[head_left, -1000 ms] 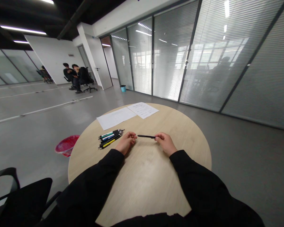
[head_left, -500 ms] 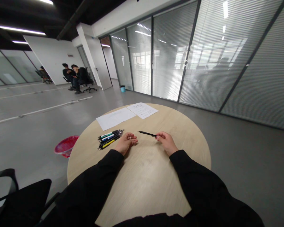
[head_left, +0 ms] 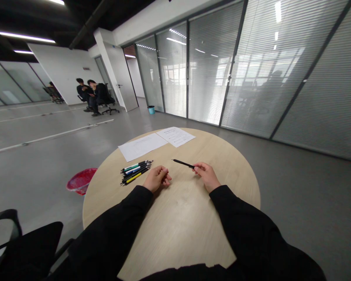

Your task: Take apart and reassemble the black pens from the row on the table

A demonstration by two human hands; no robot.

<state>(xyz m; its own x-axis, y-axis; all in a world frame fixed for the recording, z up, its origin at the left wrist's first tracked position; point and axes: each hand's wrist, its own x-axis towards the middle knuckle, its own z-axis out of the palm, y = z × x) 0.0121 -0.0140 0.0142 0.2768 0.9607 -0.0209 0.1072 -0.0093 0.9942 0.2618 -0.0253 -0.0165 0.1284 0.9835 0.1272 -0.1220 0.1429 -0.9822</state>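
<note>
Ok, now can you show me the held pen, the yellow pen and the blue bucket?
Held pen (head_left: 183, 163): head view, middle of its black barrel.
Yellow pen (head_left: 133, 178): head view, its yellow part.
Blue bucket (head_left: 151, 111): head view, its outer wall.

Black pen (head_left: 183, 163); beige wood-grained table (head_left: 178, 226); red basin (head_left: 82, 180).

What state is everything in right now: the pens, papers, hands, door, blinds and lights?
Black pen: held near one end, thin tip pointing away from the right hand.
Right hand: closed on the black pen.
Left hand: curled; can't tell if anything is inside.
Other pens: lying bunched on the table.
Paper sheets: lying flat.
Door: open.
Blinds: lowered.
Ceiling lights: on.
</note>
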